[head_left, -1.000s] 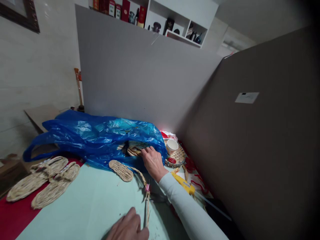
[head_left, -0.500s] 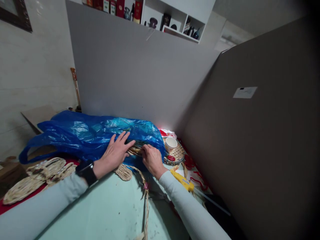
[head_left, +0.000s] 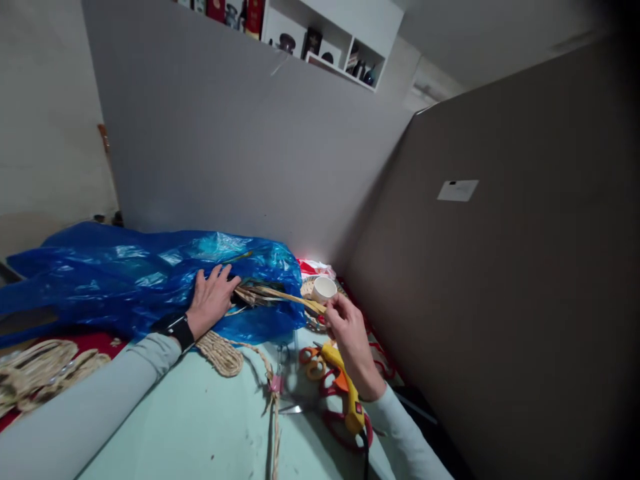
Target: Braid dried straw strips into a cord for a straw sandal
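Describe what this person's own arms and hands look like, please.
Both arms wear long, pale grey-blue sleeves: the left sleeve is wrinkled near its cuff. The left hand and right hand are ungloved. A black wristwatch sits on the left wrist; none shows on the right.

Dim light leaves glare on the blue bag (head_left: 150,275), the right-hand panel (head_left: 500,287) shadowed, the far-right edge black.

Grey partition (head_left: 240,147), darker panel (head_left: 520,280) at right, white shelving (head_left: 370,30) above; pale wall (head_left: 45,133) left
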The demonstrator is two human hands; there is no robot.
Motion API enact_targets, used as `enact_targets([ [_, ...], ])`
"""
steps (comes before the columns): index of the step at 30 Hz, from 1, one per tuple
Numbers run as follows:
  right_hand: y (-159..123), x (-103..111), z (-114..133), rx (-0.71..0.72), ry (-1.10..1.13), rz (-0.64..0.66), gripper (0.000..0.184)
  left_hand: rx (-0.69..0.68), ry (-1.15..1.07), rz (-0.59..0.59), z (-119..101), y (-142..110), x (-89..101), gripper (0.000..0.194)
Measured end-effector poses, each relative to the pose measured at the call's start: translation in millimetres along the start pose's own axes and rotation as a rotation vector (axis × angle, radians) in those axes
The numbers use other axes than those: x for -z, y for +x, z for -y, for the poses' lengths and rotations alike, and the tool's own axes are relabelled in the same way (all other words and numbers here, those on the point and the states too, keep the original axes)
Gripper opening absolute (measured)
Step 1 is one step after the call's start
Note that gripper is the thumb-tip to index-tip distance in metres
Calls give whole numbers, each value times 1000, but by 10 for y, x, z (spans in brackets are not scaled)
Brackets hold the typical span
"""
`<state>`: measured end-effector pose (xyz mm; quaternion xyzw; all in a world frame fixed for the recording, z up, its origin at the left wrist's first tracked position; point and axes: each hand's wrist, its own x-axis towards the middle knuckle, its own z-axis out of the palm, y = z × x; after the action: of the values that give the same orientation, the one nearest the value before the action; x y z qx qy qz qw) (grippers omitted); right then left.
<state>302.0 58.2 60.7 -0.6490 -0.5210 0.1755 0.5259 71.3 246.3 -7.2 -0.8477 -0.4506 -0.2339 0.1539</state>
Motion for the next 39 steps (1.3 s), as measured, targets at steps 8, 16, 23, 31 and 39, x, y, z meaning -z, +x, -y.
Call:
enact_targets([
  [8,-129,259,60,-178,506,170,20,-58,-144,-64,84,78,127,35],
  [16,-96,399,76,-184,560,287,21,94,-334,-501,-422,-229,1261,25],
  [23,-199,498,258,-166,558,374,20,-177,-673,-331,-1197,-381,1603,19],
  [31,-289,462,458,-168,753,476,32,-10,-1083,49,-1412,-423,1564,18],
  [39,-278,226,370,55,619,342,37,236,-1381,208,-1390,-400,1522,27],
])
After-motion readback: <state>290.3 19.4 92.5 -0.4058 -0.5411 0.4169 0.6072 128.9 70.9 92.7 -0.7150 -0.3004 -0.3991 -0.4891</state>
